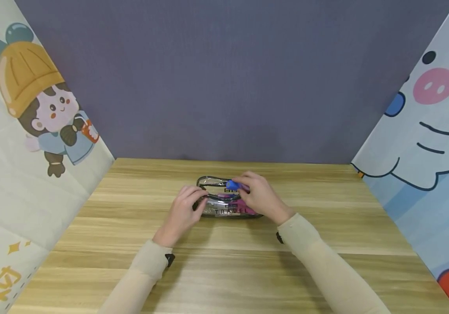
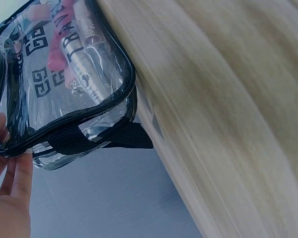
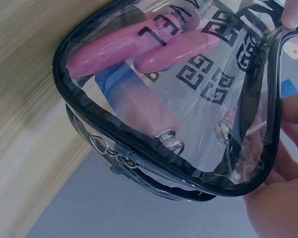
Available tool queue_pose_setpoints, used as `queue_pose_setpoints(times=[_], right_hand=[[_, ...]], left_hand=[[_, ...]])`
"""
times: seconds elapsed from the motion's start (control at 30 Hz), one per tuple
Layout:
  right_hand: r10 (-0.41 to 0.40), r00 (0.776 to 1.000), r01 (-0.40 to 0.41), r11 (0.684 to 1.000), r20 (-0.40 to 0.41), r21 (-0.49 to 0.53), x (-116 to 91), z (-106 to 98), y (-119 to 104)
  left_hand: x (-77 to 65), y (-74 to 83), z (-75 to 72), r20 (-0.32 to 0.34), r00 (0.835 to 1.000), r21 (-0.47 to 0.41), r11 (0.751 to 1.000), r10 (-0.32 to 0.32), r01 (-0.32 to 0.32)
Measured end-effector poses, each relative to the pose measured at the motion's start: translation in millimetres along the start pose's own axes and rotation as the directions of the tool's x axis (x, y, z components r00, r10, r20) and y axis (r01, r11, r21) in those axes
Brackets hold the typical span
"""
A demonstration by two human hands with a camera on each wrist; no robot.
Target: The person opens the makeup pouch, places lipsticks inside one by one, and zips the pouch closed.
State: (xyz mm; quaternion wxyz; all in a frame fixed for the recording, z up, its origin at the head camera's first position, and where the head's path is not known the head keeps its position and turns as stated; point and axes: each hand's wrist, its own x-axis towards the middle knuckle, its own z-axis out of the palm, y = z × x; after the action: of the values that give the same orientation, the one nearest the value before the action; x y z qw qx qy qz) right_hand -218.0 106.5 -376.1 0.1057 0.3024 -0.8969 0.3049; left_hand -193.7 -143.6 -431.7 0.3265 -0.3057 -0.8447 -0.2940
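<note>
A clear travel pouch (image 1: 212, 211) with black piping and the word TRAVEL stands on the table, its top unzipped. My left hand (image 1: 183, 207) pinches the black rim at the pouch's left end, thumb on the front. In my right hand (image 1: 261, 194) is a blue and purple cylindrical item (image 1: 232, 185), held over the opening; its kind cannot be made out. Inside lie pink tubes (image 3: 124, 47), a silver tube (image 2: 82, 67) and a blue-to-pink bottle (image 3: 149, 111) with a silvery end. The zipper pull (image 3: 123, 159) hangs at the pouch's right end.
The pouch is near the back of the wooden table (image 1: 224, 266), in front of a grey-purple panel (image 1: 232, 87). Cartoon-printed cloths hang at the left (image 1: 8, 183) and the right (image 1: 448, 161). A black strap loop (image 2: 131, 136) sticks out from the pouch's left end.
</note>
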Motion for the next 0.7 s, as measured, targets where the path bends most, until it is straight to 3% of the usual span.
queue_pose_setpoints(times=[0.7], right_hand=[[-0.006,1.000,0.005,0.997,-0.013,-0.077,-1.3,-5.2,1.1]], left_hand=[[0.6,-0.8,0.6,0.005,1.000,-0.010,1.000,-0.010,0.010]])
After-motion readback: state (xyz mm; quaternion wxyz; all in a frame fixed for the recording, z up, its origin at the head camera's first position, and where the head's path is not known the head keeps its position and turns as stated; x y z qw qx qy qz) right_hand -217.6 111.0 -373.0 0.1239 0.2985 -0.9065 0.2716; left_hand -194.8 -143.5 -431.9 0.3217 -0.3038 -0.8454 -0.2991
